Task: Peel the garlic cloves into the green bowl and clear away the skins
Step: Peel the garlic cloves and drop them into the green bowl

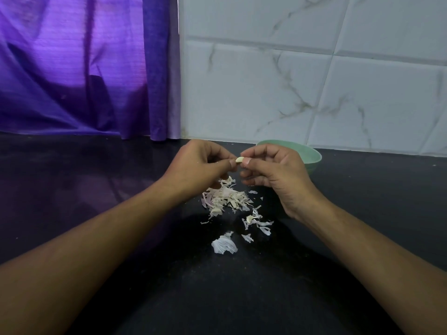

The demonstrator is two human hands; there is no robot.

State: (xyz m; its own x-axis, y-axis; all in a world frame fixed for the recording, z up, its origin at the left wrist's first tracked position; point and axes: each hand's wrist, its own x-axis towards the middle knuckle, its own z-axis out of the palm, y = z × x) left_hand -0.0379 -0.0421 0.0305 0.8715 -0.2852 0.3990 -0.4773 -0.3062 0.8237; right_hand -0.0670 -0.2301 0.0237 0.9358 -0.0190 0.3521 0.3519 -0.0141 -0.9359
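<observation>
Nearest me, loose garlic skins [226, 201] litter the dark worktop [96, 189]. Above them my left hand [196, 165] and right hand [273, 172] pinch one garlic clove [239, 159] between thumbs and fingers, its long axis running left to right. The green bowl [312, 155] sits just beyond my right hand, near the worktop's back edge. That hand hides its near side and contents.

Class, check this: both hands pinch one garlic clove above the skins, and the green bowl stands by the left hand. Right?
Not quite. The head view shows the bowl behind the right hand, not the left hand. Both do pinch the clove above the skins.
</observation>
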